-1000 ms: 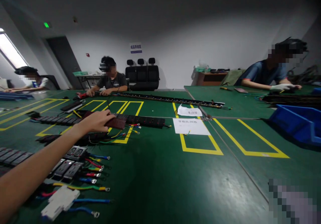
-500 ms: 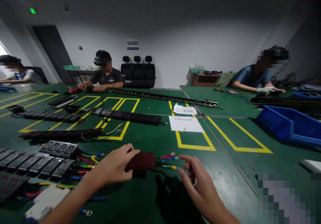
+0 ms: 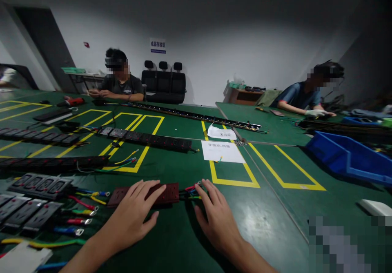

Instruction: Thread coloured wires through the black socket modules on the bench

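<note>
The dark red socket strip (image 3: pixel 172 193) lies on the green table (image 3: pixel 260 207) in front of you, its long axis running left to right across your view, nearly square to you; its sockets face up, and its wired end points right, with red, blue and yellow-green wires (image 3: pixel 189 189) leaving it toward your right hand (image 3: pixel 217 218); your left hand (image 3: pixel 139 209) rests over the strip's middle, fingers spread and thumb standing wide on the near side, so nothing is clasped there; your right thumb and forefinger are also well apart, fingertips at the wires, though you cannot tell whether they press on them; the middle of the strip is hidden under your left fingers, and most of the wire tips behind your right ones; the grey socket modules (image 3: pixel 36 215) and the white block (image 3: pixel 24 258) are cut off by the left edge, and a patch at lower right is too pixelated to make out; half a second ago your left hand had the strip pinched between thumb and fingers, whereas now its left end shows beyond your hand, and your right hand has come in closer to it
</note>
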Demonstrator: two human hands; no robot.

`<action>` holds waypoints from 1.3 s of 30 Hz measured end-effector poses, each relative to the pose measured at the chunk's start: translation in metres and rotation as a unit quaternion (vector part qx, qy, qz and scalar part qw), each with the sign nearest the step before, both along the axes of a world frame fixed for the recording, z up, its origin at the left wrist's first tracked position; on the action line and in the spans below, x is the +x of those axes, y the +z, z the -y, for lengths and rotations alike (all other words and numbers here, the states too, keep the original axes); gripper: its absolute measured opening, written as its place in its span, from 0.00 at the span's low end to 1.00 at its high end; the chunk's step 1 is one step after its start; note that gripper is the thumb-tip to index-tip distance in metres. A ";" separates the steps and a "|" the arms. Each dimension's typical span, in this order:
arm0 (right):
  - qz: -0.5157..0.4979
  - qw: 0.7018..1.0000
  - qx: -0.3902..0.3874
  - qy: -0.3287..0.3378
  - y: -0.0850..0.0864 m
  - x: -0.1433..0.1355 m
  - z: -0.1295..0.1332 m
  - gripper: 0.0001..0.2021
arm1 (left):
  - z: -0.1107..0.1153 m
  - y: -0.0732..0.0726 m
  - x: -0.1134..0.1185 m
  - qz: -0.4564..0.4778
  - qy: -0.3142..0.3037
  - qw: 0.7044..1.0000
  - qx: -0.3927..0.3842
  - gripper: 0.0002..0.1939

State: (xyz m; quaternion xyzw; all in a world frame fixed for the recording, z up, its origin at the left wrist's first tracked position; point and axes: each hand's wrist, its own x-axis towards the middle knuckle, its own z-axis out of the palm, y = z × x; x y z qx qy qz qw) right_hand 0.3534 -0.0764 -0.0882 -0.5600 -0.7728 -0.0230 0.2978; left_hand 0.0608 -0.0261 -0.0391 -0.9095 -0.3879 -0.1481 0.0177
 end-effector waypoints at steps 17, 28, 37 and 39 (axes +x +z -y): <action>0.028 0.996 -0.086 0.011 0.012 -0.001 0.001 0.32 | 0.001 -0.014 -0.001 -0.013 -0.041 0.997 0.066 0.34; 0.019 0.994 -0.103 0.023 0.027 -0.002 -0.002 0.29 | -0.012 -0.009 -0.001 -0.014 -0.086 0.986 0.145 0.27; 0.018 0.996 -0.086 0.023 0.022 -0.001 -0.001 0.28 | -0.008 -0.009 0.000 -0.015 -0.069 0.991 0.112 0.27; 0.018 0.997 -0.077 0.025 0.020 -0.001 -0.001 0.28 | -0.006 -0.006 0.001 -0.022 -0.072 0.991 0.110 0.27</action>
